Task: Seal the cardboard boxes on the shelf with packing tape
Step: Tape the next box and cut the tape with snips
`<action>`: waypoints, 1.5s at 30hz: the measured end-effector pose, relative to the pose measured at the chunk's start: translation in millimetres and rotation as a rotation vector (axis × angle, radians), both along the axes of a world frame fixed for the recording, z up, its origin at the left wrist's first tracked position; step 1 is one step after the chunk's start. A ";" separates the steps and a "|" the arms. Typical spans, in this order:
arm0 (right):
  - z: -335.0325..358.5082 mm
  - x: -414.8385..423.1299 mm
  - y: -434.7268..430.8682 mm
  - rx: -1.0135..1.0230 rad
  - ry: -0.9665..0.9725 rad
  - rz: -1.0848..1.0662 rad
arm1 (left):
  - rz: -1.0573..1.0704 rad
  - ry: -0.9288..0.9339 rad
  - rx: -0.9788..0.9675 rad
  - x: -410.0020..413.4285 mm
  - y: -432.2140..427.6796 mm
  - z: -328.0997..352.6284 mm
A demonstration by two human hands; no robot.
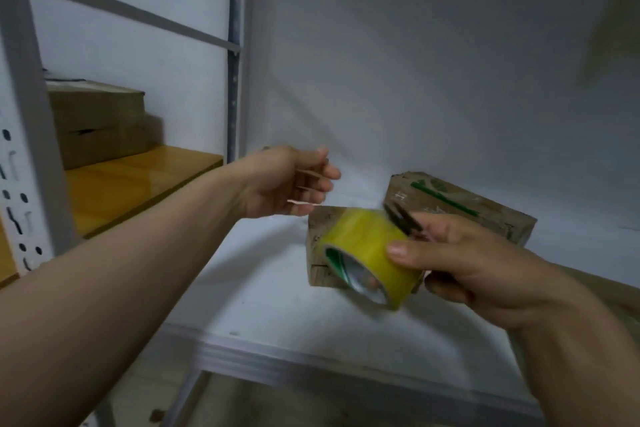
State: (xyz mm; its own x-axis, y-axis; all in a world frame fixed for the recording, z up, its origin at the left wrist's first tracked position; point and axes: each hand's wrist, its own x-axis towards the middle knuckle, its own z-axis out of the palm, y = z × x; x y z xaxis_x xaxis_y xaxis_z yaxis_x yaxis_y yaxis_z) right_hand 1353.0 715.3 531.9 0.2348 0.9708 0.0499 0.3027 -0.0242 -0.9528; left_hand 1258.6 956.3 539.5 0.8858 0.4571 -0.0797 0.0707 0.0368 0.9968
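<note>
At lower centre, the right hand (467,263) has its grip clasped round a yellow packing tape roll (367,253), thumb on top, in front of a cardboard box (457,208) on the white shelf (277,305). The left hand (284,184) hovers mid-frame with its fingers curled; I cannot tell whether its grip holds anything.

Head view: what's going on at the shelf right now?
A person holds a yellow tape roll in the right hand, just in front of a cardboard box on the white shelf. The left hand is raised beside it, fingers curled; whether it pinches the tape's end is unclear. More boxes sit on a wooden shelf at left.
</note>
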 end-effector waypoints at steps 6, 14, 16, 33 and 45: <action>-0.4 34.5 -21.5 0.175 0.128 0.080 | -0.157 -0.070 -0.123 -4.0 -7.3 6.5; 5.8 32.7 -25.7 0.212 -0.042 0.116 | -0.150 -0.246 0.091 -10.5 -33.9 24.4; 6.1 32.2 -27.3 0.209 -0.091 0.083 | -0.134 -0.252 0.136 -13.8 -36.0 25.2; 17.6 19.4 -45.5 0.179 -0.068 0.084 | -0.498 -0.279 0.506 -42.1 -74.0 48.8; 25.4 6.3 -46.4 0.040 -0.191 0.075 | -0.454 -0.127 0.603 -39.3 -91.2 46.9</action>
State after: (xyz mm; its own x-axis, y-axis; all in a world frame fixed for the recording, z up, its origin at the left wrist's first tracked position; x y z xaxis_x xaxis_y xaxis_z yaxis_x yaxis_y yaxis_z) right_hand 1359.3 668.9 557.3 0.1443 0.9815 0.1259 0.4777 0.0424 -0.8775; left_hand 1219.3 865.1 586.4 0.9829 -0.0217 0.1831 -0.1674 -0.5213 0.8368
